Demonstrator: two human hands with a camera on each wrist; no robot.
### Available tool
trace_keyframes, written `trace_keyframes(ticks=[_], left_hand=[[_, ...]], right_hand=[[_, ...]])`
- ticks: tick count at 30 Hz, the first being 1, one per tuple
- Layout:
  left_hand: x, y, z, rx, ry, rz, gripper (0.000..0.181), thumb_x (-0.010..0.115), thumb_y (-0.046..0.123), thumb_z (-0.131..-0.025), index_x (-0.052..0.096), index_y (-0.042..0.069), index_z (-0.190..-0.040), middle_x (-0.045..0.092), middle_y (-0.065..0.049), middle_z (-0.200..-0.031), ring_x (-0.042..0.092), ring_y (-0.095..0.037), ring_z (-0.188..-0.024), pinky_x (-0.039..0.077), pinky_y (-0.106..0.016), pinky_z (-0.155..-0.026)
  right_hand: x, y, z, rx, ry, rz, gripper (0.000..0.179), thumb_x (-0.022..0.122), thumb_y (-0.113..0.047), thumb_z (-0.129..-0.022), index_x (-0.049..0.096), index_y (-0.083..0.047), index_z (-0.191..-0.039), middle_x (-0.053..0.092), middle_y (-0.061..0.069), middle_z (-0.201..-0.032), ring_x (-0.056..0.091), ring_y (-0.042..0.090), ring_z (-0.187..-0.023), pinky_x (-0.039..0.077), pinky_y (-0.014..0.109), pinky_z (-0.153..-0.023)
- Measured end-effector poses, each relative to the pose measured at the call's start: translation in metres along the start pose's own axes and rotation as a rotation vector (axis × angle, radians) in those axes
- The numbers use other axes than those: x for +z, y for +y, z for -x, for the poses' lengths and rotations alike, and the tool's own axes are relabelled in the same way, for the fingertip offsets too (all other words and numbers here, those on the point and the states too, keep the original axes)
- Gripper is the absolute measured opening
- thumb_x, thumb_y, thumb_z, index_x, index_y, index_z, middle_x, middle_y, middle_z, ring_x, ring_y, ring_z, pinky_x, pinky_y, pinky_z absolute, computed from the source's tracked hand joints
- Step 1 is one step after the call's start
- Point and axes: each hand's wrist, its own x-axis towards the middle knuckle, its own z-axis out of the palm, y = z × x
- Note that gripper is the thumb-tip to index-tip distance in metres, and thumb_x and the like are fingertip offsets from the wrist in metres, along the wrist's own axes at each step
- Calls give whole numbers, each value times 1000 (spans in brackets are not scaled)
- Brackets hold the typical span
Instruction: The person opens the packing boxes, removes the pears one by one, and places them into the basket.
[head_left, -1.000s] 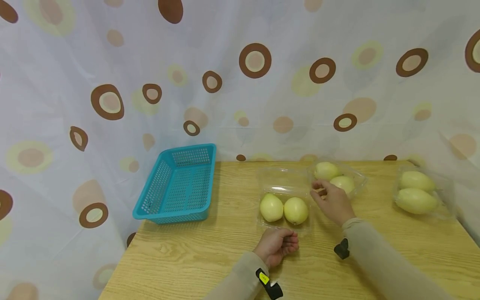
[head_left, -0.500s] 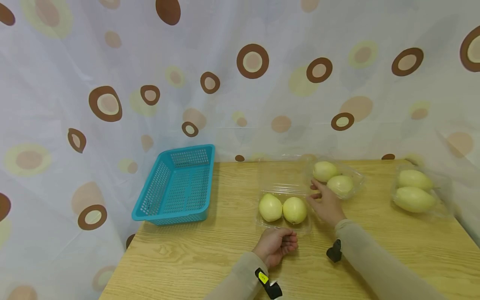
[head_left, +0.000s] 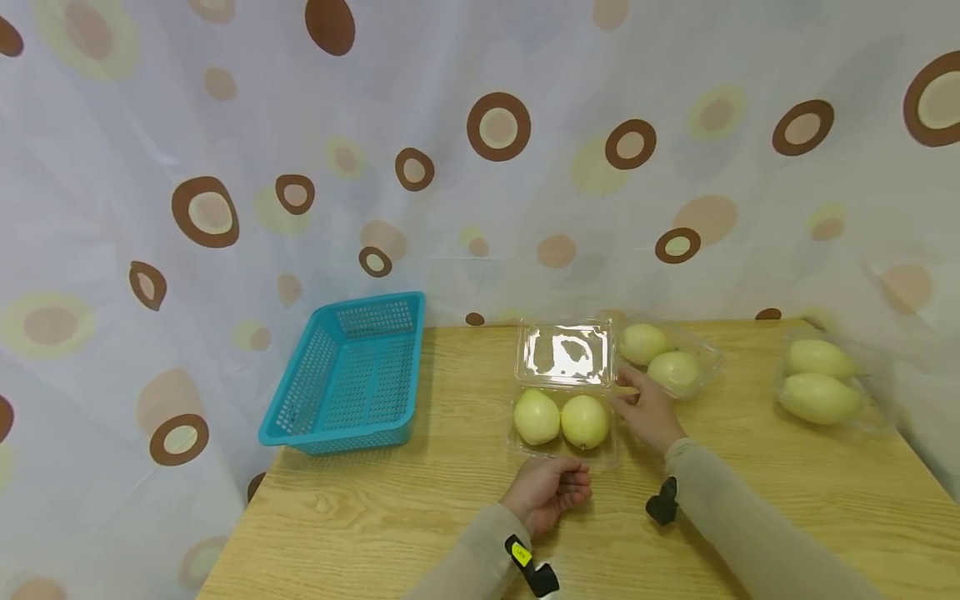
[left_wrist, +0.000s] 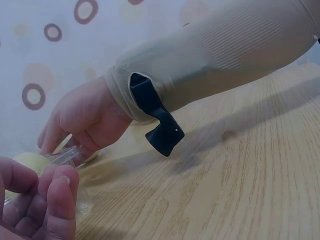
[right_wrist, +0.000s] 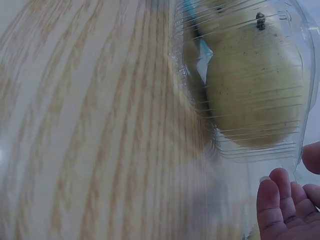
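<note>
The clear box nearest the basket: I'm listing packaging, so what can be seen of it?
This box looks like clear plastic, with its lid open behind, bright with glare. It sits on the table, holding two pale yellow fruits side by side. The right grip seems to touch its right side; the left grip is at its near edge, contact unclear.

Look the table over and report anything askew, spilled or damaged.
No spill or damage shows. Mildly askew: the slanted container just beyond the right hand, with two pale fruits inside, sits at an angle, while the open container beside it lies roughly square. The open one's lid shines white, apparently just glare.
</note>
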Motion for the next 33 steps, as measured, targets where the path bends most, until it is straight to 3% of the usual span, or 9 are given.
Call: trace_keyframes(ticks=[10, 20, 23, 26, 29, 33], left_hand=[[-2, -2, -2, -5, -6, 7, 17, 63, 11, -86, 70, -5, -88, 66, -6, -69, 65, -13, -60, 53, -22, -56], [-6, 9, 8, -60, -73, -29, 19, 60, 15, -89, 68, -1, -86, 66, -6, -76, 64, -15, -68, 55, -28, -66], [-9, 18, 15, -73, -100, -102, 22, 58, 19, -90, 68, 0, -87, 65, -6, -76, 64, -16, -67, 54, -27, -64], [-11, 29, 21, -40, -123, -220, 26, 57, 21, -91, 69, -3, -90, 66, -4, -73, 64, -14, -63, 52, -24, -58], [-13, 40, 25, 62, -128, -365, 29, 58, 18, -91, 67, -9, -93, 65, -4, -69, 64, -14, -60, 53, -26, -56], [-13, 58, 29, 247, -87, -663, 26, 63, 19, -91, 69, -6, -90, 65, -3, -67, 64, -14, -57, 54, -29, -54]], right_hand=[[2, -2, 4, 55, -23, -17, 57, 56, -5, -96, 30, 9, -145, 46, 30, -134, 57, 42, -105, 52, 25, -72], [0, -3, 10, 114, -49, -34, 59, 54, -20, -99, 30, 7, -146, 47, 26, -134, 58, 37, -107, 53, 28, -75], [-2, -3, 12, 127, -60, -42, 58, 53, -22, -100, 32, 7, -145, 49, 26, -131, 60, 35, -104, 54, 29, -76], [-4, 1, 15, 138, -65, -44, 56, 53, -22, -100, 34, 8, -143, 52, 25, -124, 62, 33, -100, 54, 28, -73], [-5, 5, 18, 146, -58, -36, 52, 54, -22, -99, 40, 8, -140, 56, 22, -115, 64, 30, -94, 54, 26, -72], [-6, 7, 25, 184, -70, -60, 48, 54, -24, -100, 46, 10, -133, 59, 20, -106, 65, 26, -88, 54, 26, -73]])
